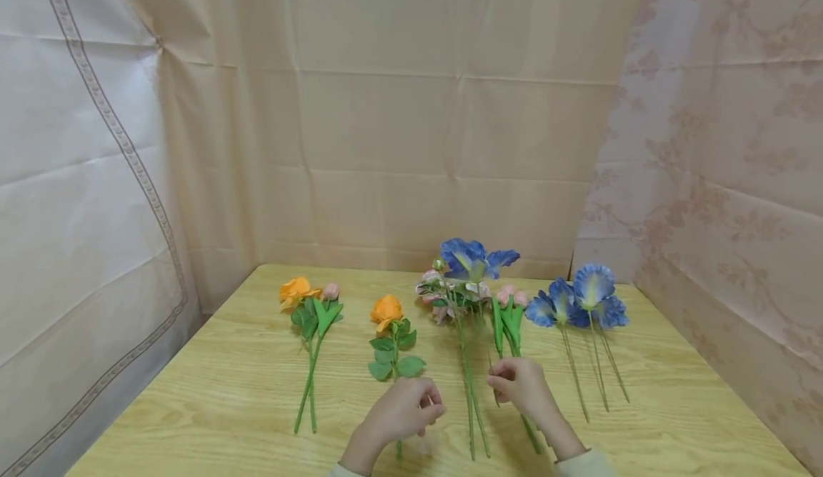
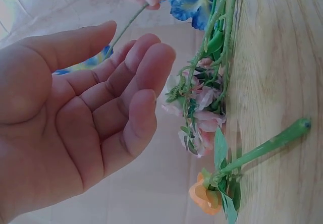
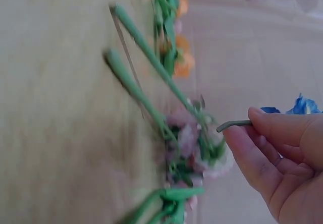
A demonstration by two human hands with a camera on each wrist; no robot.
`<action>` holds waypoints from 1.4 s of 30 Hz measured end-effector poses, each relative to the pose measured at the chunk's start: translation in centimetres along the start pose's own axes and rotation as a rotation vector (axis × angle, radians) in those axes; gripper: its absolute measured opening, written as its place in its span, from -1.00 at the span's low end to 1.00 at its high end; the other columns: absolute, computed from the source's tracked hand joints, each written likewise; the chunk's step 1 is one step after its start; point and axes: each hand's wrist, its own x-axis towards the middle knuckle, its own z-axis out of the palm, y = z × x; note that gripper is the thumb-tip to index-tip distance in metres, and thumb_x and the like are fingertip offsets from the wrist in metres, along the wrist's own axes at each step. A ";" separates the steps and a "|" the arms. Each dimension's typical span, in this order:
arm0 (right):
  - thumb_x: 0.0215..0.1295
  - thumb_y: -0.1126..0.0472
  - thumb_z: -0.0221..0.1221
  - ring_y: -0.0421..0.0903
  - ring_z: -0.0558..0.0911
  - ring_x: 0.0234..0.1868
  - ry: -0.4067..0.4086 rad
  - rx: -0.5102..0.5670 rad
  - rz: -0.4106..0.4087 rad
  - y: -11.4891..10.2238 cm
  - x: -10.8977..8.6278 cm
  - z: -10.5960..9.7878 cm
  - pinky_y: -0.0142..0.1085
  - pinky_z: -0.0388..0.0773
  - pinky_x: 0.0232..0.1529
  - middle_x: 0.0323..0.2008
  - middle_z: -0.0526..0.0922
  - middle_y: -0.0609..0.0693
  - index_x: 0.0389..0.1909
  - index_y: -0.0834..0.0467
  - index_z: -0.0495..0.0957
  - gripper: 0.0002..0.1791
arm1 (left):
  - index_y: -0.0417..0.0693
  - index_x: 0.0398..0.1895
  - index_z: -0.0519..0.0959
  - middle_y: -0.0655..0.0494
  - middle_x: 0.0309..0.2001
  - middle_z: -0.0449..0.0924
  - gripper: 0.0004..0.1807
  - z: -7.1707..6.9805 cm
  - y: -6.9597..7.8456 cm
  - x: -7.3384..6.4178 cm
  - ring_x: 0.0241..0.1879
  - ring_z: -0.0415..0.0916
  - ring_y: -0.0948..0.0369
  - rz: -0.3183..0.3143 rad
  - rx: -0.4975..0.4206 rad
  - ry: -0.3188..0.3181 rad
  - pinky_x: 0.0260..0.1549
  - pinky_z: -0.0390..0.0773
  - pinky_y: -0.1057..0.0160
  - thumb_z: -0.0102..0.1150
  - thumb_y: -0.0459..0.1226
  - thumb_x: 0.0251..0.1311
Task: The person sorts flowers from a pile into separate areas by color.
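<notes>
My right hand [image 1: 519,390] pinches the thin green stem [image 3: 236,124] of a blue iris [image 1: 464,257] between thumb and forefinger. The bloom is upright, overlapping the pale pink flowers [image 1: 444,298] behind it in the head view. Bent slightly, the stem's lower end pokes out past the fingertips in the right wrist view. My left hand [image 1: 401,413] holds nothing; its palm and loosely bent fingers show in the left wrist view. It hovers over the lower stem of a single orange rose [image 1: 387,311]. Pink tulips [image 1: 512,297] with green leaves lie beyond the right hand.
Several more blue irises [image 1: 593,288] lie at the right of the wooden table [image 1: 218,391]. Toward the left, another orange rose [image 1: 296,291] and a pink tulip [image 1: 331,291] lie with crossed stems. Cloth curtains [image 1: 411,127] hang behind and at both sides.
</notes>
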 end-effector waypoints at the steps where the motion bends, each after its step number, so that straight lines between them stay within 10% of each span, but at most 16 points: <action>1: 0.03 0.50 0.17 -0.05 0.55 -0.66 0.016 -0.012 0.022 0.1 0.1 -0.3 -0.29 0.52 -0.62 -0.62 0.55 0.14 -0.45 0.43 0.55 -0.95 | -0.16 -0.47 0.50 0.18 -0.67 0.45 -0.91 0.0 0.0 0.0 -0.78 0.40 0.29 0.005 -0.001 -0.003 -0.78 0.33 0.44 0.10 -0.33 0.14; 13: 0.07 0.47 0.15 -0.14 0.47 -0.65 0.097 -0.167 0.172 2.6 0.7 -3.7 -0.30 0.51 -0.60 -0.69 0.45 0.01 -0.51 0.39 0.50 -0.96 | -0.18 -0.47 0.50 0.13 -0.67 0.47 -0.90 0.0 -0.3 -0.5 -0.79 0.36 0.33 0.004 -0.002 -0.031 -0.74 0.36 0.43 0.12 -0.31 0.13; 32: 0.05 0.49 0.14 -0.16 0.11 -0.72 0.340 -0.635 0.040 3.9 0.9 -8.7 -0.32 0.09 -0.65 -0.80 0.12 -0.09 -0.82 0.10 0.07 -0.51 | -0.14 -0.47 0.51 0.10 -0.68 0.46 -0.91 0.2 -0.4 -0.4 -0.78 0.35 0.33 -0.043 -0.031 -0.085 -0.70 0.38 0.40 0.11 -0.31 0.14; 42: -0.09 0.51 0.22 -0.03 0.36 -0.73 0.308 -0.746 -0.009 5.4 1.2 -9.2 -0.16 0.37 -0.65 -0.78 0.29 0.02 -0.86 0.20 0.18 -0.57 | -0.13 -0.46 0.51 0.13 -0.67 0.46 -0.90 0.3 -0.3 -0.4 -0.77 0.38 0.29 -0.057 -0.014 -0.091 -0.71 0.38 0.40 0.13 -0.28 0.13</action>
